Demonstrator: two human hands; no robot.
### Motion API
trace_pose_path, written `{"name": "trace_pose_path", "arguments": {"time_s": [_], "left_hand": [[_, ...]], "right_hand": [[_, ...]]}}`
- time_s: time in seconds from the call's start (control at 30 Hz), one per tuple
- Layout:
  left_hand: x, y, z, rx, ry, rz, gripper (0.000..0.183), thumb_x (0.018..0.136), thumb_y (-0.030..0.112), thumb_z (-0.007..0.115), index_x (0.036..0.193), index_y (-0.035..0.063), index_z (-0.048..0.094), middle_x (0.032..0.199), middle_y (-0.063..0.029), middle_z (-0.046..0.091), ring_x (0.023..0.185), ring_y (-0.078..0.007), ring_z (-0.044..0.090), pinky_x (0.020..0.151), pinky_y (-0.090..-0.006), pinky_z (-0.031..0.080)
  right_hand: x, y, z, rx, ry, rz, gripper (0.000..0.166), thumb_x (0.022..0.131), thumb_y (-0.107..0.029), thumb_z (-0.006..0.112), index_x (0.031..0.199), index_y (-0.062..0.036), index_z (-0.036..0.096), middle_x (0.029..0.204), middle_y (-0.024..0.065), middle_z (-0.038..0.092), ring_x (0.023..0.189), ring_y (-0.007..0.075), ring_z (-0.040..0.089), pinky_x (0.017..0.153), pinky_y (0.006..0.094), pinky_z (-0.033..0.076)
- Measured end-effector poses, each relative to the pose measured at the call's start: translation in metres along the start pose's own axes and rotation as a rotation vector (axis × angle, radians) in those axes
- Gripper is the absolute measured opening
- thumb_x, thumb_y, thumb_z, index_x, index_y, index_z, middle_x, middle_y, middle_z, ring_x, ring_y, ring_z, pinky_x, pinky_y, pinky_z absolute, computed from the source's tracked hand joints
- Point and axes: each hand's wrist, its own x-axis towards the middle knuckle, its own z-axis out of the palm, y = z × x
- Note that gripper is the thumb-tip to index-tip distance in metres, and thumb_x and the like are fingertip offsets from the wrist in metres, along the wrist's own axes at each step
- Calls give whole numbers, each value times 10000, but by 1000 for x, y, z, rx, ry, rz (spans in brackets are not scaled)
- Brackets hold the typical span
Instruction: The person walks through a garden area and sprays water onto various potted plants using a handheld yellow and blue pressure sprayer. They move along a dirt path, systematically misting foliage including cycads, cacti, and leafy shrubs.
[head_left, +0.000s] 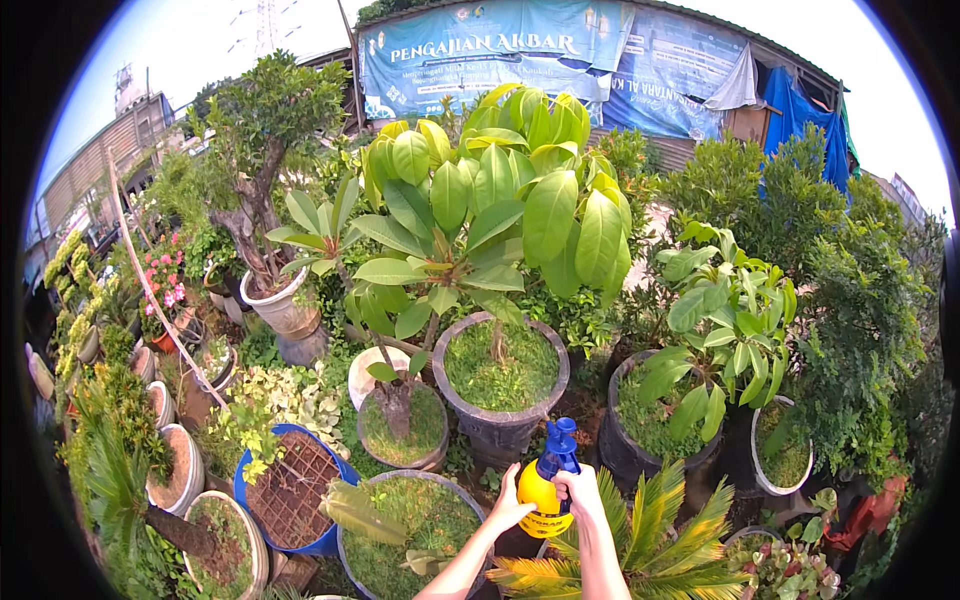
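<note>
A yellow pump sprayer bottle with a blue pump head is held upright low in the picture, right of centre. My right hand grips it at the blue handle, fingers curled round. My left hand lies against the left side of the yellow body, thumb towards its lower front. Behind the bottle stands a large black pot with grass and a broad-leaved plant. A smaller pot with a thick-stemmed plant is to its left. Yellow-green cycad fronds spread beside and below my right hand.
A blue tub with a wire grid over soil stands lower left, near a grassy round pot. More potted plants crowd the right. A long pole slants across the left side. Printed banners hang on a shed behind.
</note>
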Motion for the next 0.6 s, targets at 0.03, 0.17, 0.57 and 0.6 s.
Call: {"name": "trace_pose_path", "arguments": {"time_s": [0.03, 0.17, 0.57, 0.6], "left_hand": [[8, 27, -2, 35, 112, 158, 799, 692, 10, 639, 1389, 43, 249, 1453, -163, 206, 1370, -278, 174, 1124, -381, 185], [46, 150, -18, 17, 220, 301, 448, 815, 179, 618, 1225, 62, 479, 1193, -123, 539, 1172, -236, 476, 993, -360, 362], [93, 276, -21, 571, 244, 714, 324, 801, 303, 650, 630, 45, 557, 613, -124, 545, 559, -310, 551, 528, -374, 443], [95, 291, -29, 617, 269, 764, 325, 801, 313, 645, 632, 49, 563, 611, -124, 551, 562, -305, 557, 525, -369, 441]], "right_hand": [[-2, -2, -2, -31, 1, -16, 85, 676, 12, 572, 647, -26, 503, 522, -2, 466, 399, 74, 403, 397, 222, 324], [-13, -14, 7, -104, 1, -67, 84, 661, 18, 557, 631, -29, 495, 497, -10, 448, 391, 64, 383, 395, 221, 302], [-32, -11, 12, -137, -38, -113, 97, 672, 27, 547, 640, -44, 490, 506, -25, 427, 406, 59, 364, 405, 225, 281], [-33, -6, 13, -174, -45, -115, 93, 672, 32, 548, 665, -43, 493, 516, -26, 430, 411, 59, 369, 406, 223, 282]]}}
